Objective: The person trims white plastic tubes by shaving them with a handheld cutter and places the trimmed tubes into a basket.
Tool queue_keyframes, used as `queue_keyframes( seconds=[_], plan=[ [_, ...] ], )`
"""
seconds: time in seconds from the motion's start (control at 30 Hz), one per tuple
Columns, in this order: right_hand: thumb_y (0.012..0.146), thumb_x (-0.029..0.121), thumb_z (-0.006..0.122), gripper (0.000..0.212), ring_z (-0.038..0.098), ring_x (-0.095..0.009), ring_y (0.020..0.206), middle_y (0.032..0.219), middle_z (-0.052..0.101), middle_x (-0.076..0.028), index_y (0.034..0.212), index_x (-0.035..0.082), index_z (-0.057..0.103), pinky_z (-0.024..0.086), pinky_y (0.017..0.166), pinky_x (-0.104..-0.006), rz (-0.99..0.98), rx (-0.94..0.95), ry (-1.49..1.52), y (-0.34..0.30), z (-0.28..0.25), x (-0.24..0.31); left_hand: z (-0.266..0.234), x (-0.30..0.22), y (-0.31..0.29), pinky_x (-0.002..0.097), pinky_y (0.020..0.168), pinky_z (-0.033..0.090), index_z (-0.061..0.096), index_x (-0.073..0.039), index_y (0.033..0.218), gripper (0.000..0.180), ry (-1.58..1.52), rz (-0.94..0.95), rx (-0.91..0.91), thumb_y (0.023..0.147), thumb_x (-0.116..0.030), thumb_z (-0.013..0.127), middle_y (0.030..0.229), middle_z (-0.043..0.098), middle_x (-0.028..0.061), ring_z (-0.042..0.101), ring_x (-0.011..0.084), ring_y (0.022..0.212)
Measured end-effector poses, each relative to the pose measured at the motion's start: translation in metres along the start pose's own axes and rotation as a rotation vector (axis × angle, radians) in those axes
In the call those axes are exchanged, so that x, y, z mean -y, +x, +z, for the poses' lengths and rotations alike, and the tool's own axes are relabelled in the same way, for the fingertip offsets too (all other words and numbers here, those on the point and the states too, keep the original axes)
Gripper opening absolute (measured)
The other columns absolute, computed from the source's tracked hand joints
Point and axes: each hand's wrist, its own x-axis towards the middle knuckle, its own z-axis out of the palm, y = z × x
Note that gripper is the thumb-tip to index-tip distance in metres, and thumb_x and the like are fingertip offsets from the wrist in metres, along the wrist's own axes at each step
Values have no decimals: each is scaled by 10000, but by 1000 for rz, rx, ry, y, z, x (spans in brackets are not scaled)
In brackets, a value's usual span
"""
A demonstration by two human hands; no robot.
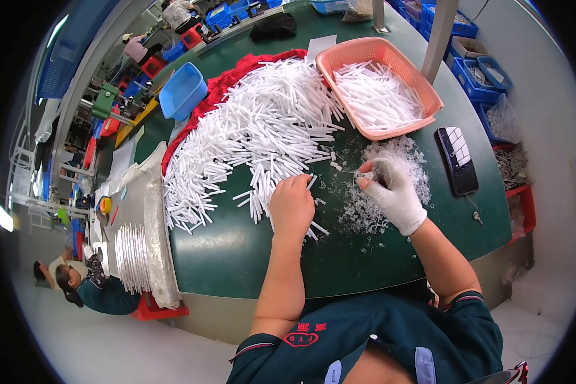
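My bare left hand (pixel 292 203) is closed over the near edge of a large heap of white plastic tubes (pixel 272 109). Tube ends poke out beside its curled fingers, which are partly hidden. My right hand (pixel 395 197) wears a white glove with thumb and fingertips bare. Its fingers are bent together in a pinch; what lies between them is too small to make out. Under and around that hand spreads a pile of thin, clear-white plastic trimmings (pixel 365 214). Beyond it stands a pink-orange basket (pixel 432 110) holding more white tubes.
A phone (pixel 457 161) lies right on the green table (pixel 230 265). Red cloth (pixel 219 86) shows behind the heap, beside a blue bin (pixel 183 91). A metal post (pixel 439 41) rises behind the basket. Another person (pixel 99 291) sits at left by bundled rods (pixel 132 257). Blue crates (pixel 480 80) line the right.
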Motion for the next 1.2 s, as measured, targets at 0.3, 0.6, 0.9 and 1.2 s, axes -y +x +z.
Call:
queue_keyframes(
  seconds=[0.3,0.6,0.9,1.2],
  plan=[
    [857,258,582,234,596,-403,717,741,620,-192,905,41,511,473,640,-443,-99,70,-427,-9,3,6,-1,-11,-1,400,770,457,596,-34,940,234,93,38,127,708,-19,576,873,585,118,563,304,874],
    [869,222,560,180,588,-394,682,732,602,-172,843,44,542,461,601,-450,-270,15,-317,-2,1,-10,-2,-22,-3,387,743,461,615,-21,905,181,39,71,76,733,-13,562,877,605,128,576,306,844],
    [853,320,584,265,600,-351,660,702,598,-148,818,64,525,472,571,-423,-255,70,-513,-10,1,4,-9,-41,-9,353,693,474,630,-41,949,194,-425,226,-100,759,-3,621,862,637,103,598,276,785],
    [838,422,578,387,592,-360,635,652,570,-156,769,51,495,455,547,-442,-286,132,-585,-10,0,7,-13,-48,-10,353,668,466,628,-42,933,271,-444,347,-148,688,74,615,842,623,90,581,270,765]
  ],
)
